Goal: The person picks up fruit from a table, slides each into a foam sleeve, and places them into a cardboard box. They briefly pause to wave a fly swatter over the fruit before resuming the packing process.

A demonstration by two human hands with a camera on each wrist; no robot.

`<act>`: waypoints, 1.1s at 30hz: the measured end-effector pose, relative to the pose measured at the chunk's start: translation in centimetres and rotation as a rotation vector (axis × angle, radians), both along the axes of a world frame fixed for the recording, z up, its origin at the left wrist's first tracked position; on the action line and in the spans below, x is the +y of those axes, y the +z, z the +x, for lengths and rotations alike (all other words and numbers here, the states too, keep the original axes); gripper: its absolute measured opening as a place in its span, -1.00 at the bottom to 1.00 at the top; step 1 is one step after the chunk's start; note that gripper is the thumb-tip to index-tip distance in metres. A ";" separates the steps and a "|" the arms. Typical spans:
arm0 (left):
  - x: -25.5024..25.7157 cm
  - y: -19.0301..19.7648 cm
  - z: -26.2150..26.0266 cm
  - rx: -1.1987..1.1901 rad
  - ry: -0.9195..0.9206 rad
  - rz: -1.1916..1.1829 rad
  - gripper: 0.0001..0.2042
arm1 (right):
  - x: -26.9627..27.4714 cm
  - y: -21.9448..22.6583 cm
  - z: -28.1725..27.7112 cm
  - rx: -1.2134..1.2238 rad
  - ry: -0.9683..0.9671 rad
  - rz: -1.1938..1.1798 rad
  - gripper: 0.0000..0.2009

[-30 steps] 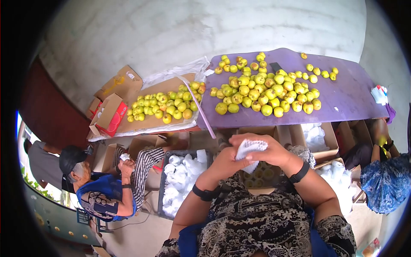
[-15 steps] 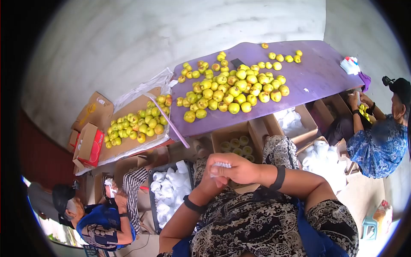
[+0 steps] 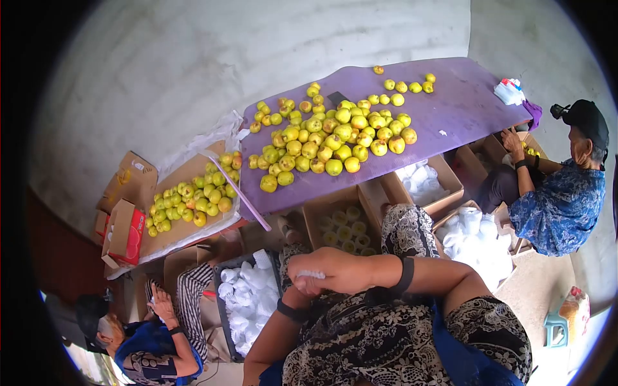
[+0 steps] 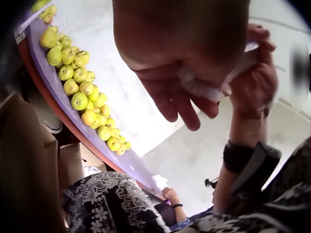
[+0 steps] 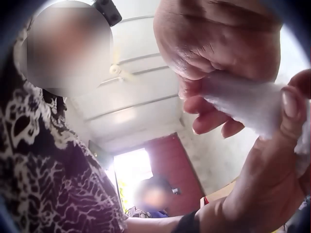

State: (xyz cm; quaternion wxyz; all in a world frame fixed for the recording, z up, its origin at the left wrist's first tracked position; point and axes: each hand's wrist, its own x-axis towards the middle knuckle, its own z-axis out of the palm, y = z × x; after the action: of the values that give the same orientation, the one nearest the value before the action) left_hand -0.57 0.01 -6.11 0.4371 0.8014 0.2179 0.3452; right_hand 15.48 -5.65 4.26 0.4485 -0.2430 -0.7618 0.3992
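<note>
Grip closed, left hand (image 5: 260,177) and right hand (image 5: 221,46) round tubular white wrapping (image 5: 245,104), partly hidden

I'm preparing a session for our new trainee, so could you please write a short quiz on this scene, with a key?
1. True or false: fruit lies on the purple table.
2. Multiple choice: what do the left hand and right hand hold? (a) a knife (b) white wrap (c) a phone
3. Fill in the gap: in the head view, the red box is to the ___ of the purple table.
Key: 1 true; 2 b; 3 left.
</note>
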 end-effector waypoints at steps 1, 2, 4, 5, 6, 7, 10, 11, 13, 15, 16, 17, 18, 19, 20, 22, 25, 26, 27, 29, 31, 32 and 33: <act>0.1 -0.6 -0.1 0.004 0.012 -0.003 -0.69 | 0.4 -0.3 0.2 0.047 -0.042 0.054 -0.86; 0.2 -0.9 -0.2 0.008 0.024 -0.006 -0.68 | 0.4 -0.5 0.3 0.049 -0.044 0.053 -0.86; 0.3 -1.3 -0.2 0.014 0.049 -0.009 -0.67 | 0.4 -0.7 0.7 0.394 -0.036 -0.269 -0.87; -0.8 0.7 0.4 -0.144 0.110 -0.358 -0.69 | 0.7 -0.6 1.4 0.449 -0.044 -0.267 -0.88; -0.9 1.3 0.2 -0.144 0.112 -0.357 -0.69 | 0.6 -0.1 2.2 0.349 -0.177 -0.236 -0.90; -0.8 1.8 -0.3 -0.181 0.080 -0.374 -0.70 | 0.8 -0.3 2.7 0.368 -0.185 -0.240 -0.90; -0.3 1.7 -1.7 -0.161 0.101 -0.404 -0.72 | 1.7 -1.8 3.9 0.434 -0.196 -0.310 -0.89; -0.2 1.7 -1.8 -0.193 0.147 -0.389 -0.70 | 2.0 -2.3 4.2 0.483 -0.205 -0.375 -0.88; -0.1 1.9 -1.5 -0.302 0.205 -0.389 -0.70 | 2.4 -3.3 4.6 0.583 -0.235 -0.385 -0.89; -0.1 2.9 -1.4 -0.314 0.203 -0.451 -0.73 | 2.5 -3.4 4.8 0.690 -0.290 -0.387 -0.88; -0.2 3.4 -1.4 -0.324 0.198 -0.514 -0.73 | 2.4 -3.4 4.9 0.687 -0.273 -0.403 -0.88; -0.3 3.7 -1.2 -0.318 0.241 -0.522 -0.77 | 2.3 -3.4 4.9 0.634 -0.392 -0.377 -0.86; -0.3 3.9 -1.0 -0.323 0.272 -0.524 -0.77 | 2.3 -3.5 4.7 0.577 -0.504 -0.347 -0.85; -0.2 4.2 -0.9 -0.370 0.257 -0.538 -0.78 | 2.4 -3.7 4.3 0.393 -0.804 -0.125 -0.73; -0.2 4.4 -0.7 -0.418 0.239 -0.549 -0.79 | 2.1 -2.3 4.3 0.201 -0.997 0.278 -0.68; -0.1 4.7 -0.3 -0.448 0.272 -0.544 -0.84 | 0.6 -1.0 4.1 0.017 -0.942 0.416 -0.72; -0.4 4.7 0.0 -0.421 0.210 -0.550 -0.87 | 0.4 -1.1 2.7 -0.120 -0.672 0.391 -0.77; -0.7 4.8 0.1 -0.425 0.215 -0.551 -0.87 | 0.4 -1.4 2.4 -0.122 -0.666 0.391 -0.77; -0.9 5.0 0.3 -0.454 0.178 -0.557 -0.86 | 0.6 -1.7 2.1 -0.101 -0.654 0.339 -0.76; -1.0 5.1 0.4 -0.488 0.145 -0.558 -0.84 | 0.8 -1.9 1.9 -0.054 -0.625 0.266 -0.73; -1.2 5.1 0.2 -0.521 0.081 -0.612 -0.83 | 0.7 -2.1 1.7 -0.030 -0.601 0.219 -0.73; -1.3 5.0 0.1 -0.520 0.083 -0.613 -0.83 | 0.6 -2.2 1.6 -0.006 -0.584 0.171 -0.72; -1.2 4.8 0.1 -0.497 0.087 -0.576 -0.84 | 0.6 -2.2 1.5 -0.005 -0.585 0.170 -0.72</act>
State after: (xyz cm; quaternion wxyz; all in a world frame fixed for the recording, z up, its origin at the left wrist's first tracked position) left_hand -0.49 -1.23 -1.28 0.6689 0.5274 0.2271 0.4720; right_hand 17.01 -5.10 2.04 0.5612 -0.4146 -0.6913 0.1876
